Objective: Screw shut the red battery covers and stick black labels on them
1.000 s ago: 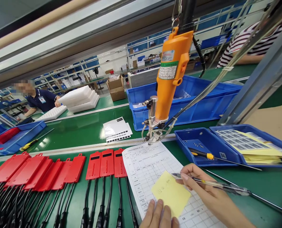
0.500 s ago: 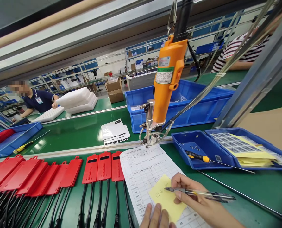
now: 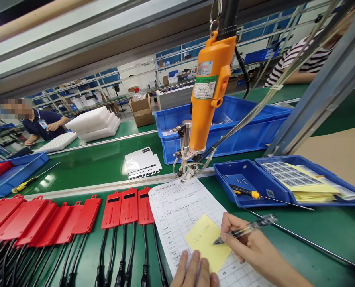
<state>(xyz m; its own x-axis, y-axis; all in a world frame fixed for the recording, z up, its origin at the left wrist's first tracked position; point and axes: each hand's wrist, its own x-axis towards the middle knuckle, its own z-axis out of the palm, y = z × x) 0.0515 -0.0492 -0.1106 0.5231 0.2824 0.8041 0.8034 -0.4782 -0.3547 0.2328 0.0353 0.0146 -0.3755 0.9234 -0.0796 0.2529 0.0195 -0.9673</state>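
Observation:
My right hand grips a pen, its tip over a yellow sticky note that bears some handwriting. Beneath the note lies a printed form with a table of boxes. My left hand rests flat at the note's lower left edge, fingers stretched out and apart, partly cut off by the frame's bottom. To the left of the form, several red flat cases with black cables lie in a row on the green bench.
An orange electric screwdriver hangs above the form. Blue bins at right hold a yellow-black screwdriver and label sheets. A long metal rod lies beside them. Two people sit across the line, near white foam trays.
The pen tip has moved down and right on the note, and the pen now stands steeper. My right hand shifted slightly with it. The left hand stays by the note.

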